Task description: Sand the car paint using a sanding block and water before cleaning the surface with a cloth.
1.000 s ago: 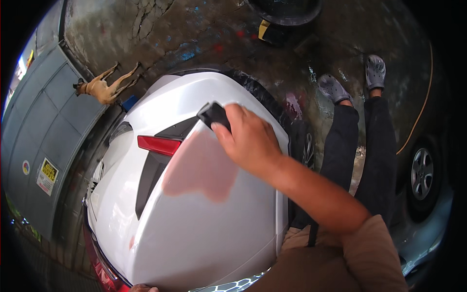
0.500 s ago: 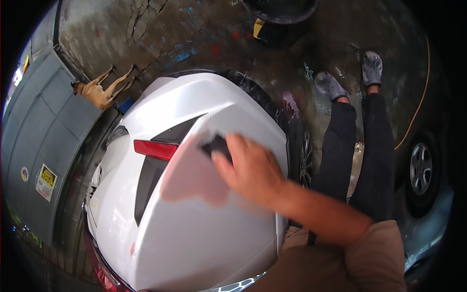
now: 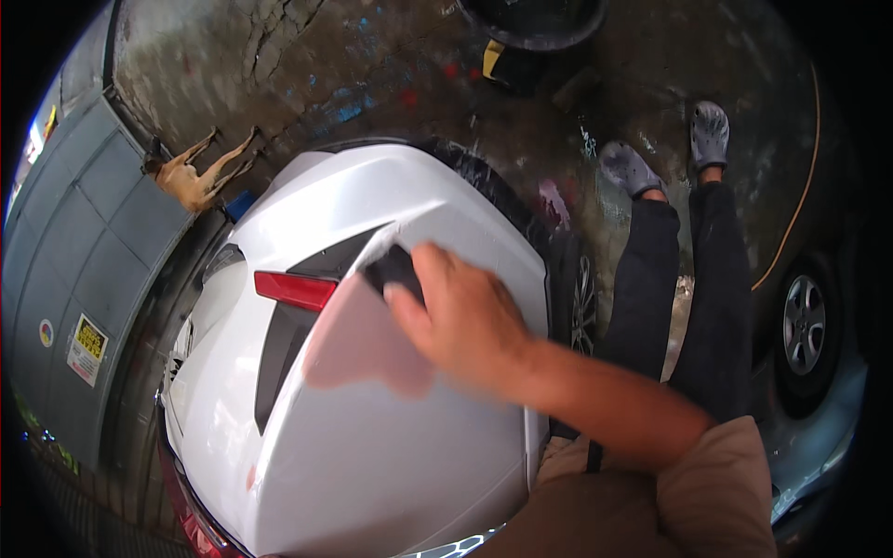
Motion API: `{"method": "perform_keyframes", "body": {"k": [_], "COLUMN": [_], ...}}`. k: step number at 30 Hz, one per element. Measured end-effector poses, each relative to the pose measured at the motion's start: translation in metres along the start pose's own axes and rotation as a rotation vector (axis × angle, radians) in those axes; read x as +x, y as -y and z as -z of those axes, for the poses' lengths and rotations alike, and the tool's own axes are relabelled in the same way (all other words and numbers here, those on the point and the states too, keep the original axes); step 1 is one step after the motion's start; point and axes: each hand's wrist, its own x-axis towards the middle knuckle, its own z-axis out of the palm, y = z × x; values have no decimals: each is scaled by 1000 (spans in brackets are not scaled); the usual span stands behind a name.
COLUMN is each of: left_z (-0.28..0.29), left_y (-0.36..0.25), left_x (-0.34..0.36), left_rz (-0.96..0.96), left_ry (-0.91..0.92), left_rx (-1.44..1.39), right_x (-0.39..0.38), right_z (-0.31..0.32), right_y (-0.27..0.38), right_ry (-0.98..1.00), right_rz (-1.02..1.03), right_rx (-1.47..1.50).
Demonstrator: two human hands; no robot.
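Note:
My right hand (image 3: 465, 312) grips a black sanding pad (image 3: 398, 272) and presses it flat on the body panel of a white car (image 3: 419, 465). Under and beside the pad lies a smooth pink filler patch (image 3: 363, 344) with an uneven lower edge. The pad covers the patch's upper end, close to the panel's raised edge. Just left of it sits a red tail light (image 3: 296, 290) with dark trim (image 3: 284, 358) below. A small pinkish spot (image 3: 251, 478) shows lower on the same edge. My left hand is out of sight.
A black tub (image 3: 535, 37) stands on the wet, stained floor at the top. A tan dog (image 3: 191, 181) lies by the grey metal gate (image 3: 93, 232) on the left. At right are another car's wheel (image 3: 803, 321) and a thin orange hose (image 3: 802, 200).
My right hand has slid the sanding pad a short way left and slightly up, nearer the tail light and panel edge. More of the pad's dark surface shows now.

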Motion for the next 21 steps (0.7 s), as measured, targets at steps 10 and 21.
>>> {"method": "perform_keyframes", "body": {"k": [10,21], "left_z": [-2,-4], "left_y": [4,-6], "left_x": [-3,20], "left_rz": [-136,64], "left_ry": [-72,-31], "left_rx": [110,-40], "right_x": [33,-13], "right_z": [9,0], "right_y": [-10,-6], "right_ry": [-4,24], "right_rz": [-79,89], "right_rx": [-14,28]}}
